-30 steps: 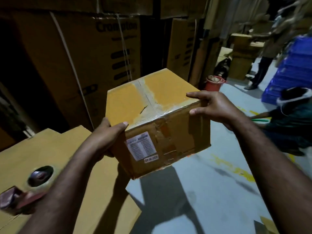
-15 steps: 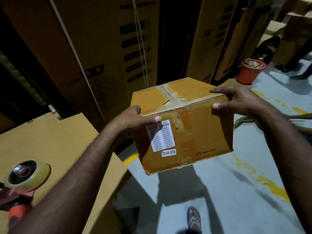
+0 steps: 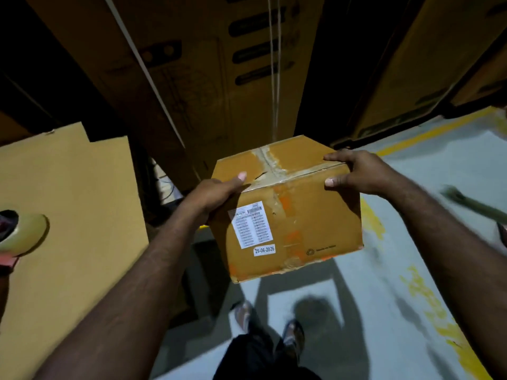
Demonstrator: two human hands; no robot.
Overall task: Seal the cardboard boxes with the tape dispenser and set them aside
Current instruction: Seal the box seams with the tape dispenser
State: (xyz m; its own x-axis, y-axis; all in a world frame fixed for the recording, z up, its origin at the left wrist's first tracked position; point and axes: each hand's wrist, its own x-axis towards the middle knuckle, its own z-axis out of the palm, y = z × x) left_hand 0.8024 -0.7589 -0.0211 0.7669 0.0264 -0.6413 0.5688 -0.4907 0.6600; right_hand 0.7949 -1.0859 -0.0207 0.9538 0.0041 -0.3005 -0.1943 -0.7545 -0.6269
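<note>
A taped brown cardboard box (image 3: 301, 220) with a white label and a date sticker hangs in the air in front of me. My left hand (image 3: 211, 196) grips its left side, thumb on the top flap. My right hand (image 3: 356, 172) grips its right top corner, fingers over the top and thumb on the front face. Clear tape runs across the top seam. The tape dispenser (image 3: 19, 237) with its roll lies at the far left on a large flat cardboard box (image 3: 76, 220), away from both hands.
Tall stacked cartons (image 3: 208, 72) stand right behind the held box, with dark gaps between them. The grey floor (image 3: 425, 187) with yellow lines spreads to the right and below. My sandalled feet (image 3: 271, 325) are under the box.
The view has tilted further down and the box has come lower and nearer the cartons. Both hands keep the same hold. The red bucket has left the view.
</note>
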